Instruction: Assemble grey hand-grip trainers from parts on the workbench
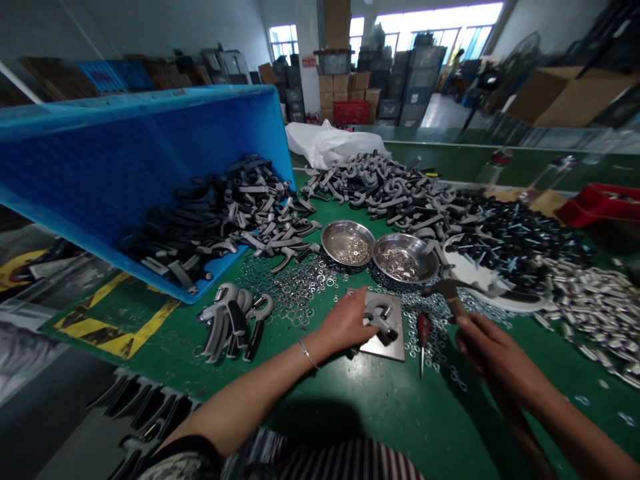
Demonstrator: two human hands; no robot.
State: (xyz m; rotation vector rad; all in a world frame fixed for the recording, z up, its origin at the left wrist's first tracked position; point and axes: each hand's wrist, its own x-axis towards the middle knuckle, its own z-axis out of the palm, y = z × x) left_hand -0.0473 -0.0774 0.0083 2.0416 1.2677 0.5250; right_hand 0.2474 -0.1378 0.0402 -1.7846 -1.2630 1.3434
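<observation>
Head view takes in a red sign (309, 61) on the far wall, its writing too small to read; no other lettering can be made out. A green counter (390, 413) carries the work in a warehouse room with bright windows (435, 27), stacked cardboard boxes (350, 87) and yellow-and-black floor tape (115, 320).

The left hand (347, 323) has its grip closed on a grey handle piece (381, 319), which lies on a flat metal plate (393, 343) near the counter's middle. The right hand (487, 353) has its grip clamped round the wooden shaft of a hammer (445, 290), whose head hangs just right of the plate. A red-handled screwdriver (423, 331) lies between the two hands.

Beyond the plate stand two steel bowls (347, 243), side by side and touching, with loose washers (300, 280) strewn around them. A tilted blue crate (150, 147) spills dark handle parts (240, 213) on the left. A few finished pieces (235, 320) lie in front of it. A second heap of grey parts (385, 187), black knobs (515, 233) and silver cylinders (595, 307) crowd the far and right side.
</observation>
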